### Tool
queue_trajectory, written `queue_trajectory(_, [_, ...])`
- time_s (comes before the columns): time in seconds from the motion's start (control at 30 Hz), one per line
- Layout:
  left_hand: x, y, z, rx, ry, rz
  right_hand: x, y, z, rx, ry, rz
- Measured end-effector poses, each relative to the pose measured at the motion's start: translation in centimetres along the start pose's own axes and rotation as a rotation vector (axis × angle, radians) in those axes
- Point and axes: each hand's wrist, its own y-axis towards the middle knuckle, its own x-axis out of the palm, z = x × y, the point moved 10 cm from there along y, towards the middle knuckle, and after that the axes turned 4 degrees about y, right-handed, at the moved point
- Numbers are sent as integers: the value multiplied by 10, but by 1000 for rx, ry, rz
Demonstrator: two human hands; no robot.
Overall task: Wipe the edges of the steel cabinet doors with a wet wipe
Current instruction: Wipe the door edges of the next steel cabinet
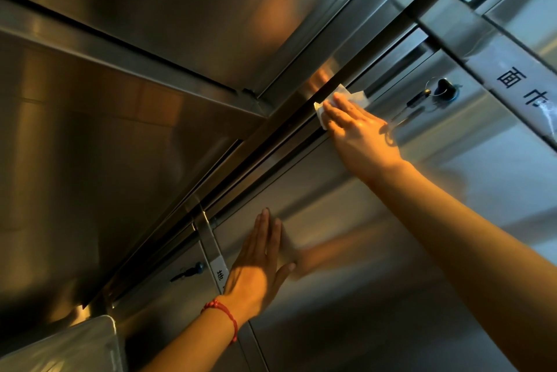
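The view tilts up at a steel cabinet door [376, 251] whose top edge runs diagonally under a dark gap. My right hand [358, 127] presses a white wet wipe [346, 100] flat against that top edge with straight fingers; part of the wipe is hidden under the fingers. My left hand [259, 263] lies flat on the door face lower down, fingers straight, holding nothing. A red string bracelet sits on the left wrist.
A lock with keys [443, 91] hangs on the door right of the wipe. A labelled steel strip [518, 85] divides it from the door beyond. Another lock [190, 270] and label strip [215, 257] are at the left. A steel tray corner [75, 344] shows bottom left.
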Motion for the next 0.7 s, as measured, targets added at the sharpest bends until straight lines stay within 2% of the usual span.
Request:
queue_trajectory(0.07, [1, 0, -1, 2, -1, 2, 1, -1, 5, -7, 27, -39])
queue_trajectory(0.2, [2, 3, -3, 16, -23, 25, -13, 0, 21, 65, 65, 61])
queue_trajectory(0.3, [4, 4, -2, 24, -59, 50, -7, 0, 13, 61, 82, 28])
queue_trajectory(0.43, [-7, 3, 3, 38, -53, 63, 7, -3, 10, 29, 52, -118])
queue_trajectory(0.6, [-18, 0, 5, 70, -58, 172, -16, -1, 19, 116, 115, 73])
queue_trajectory(0.7, [-12, 2, 4, 63, -76, 155, -14, 0, 8, 82, 54, 91])
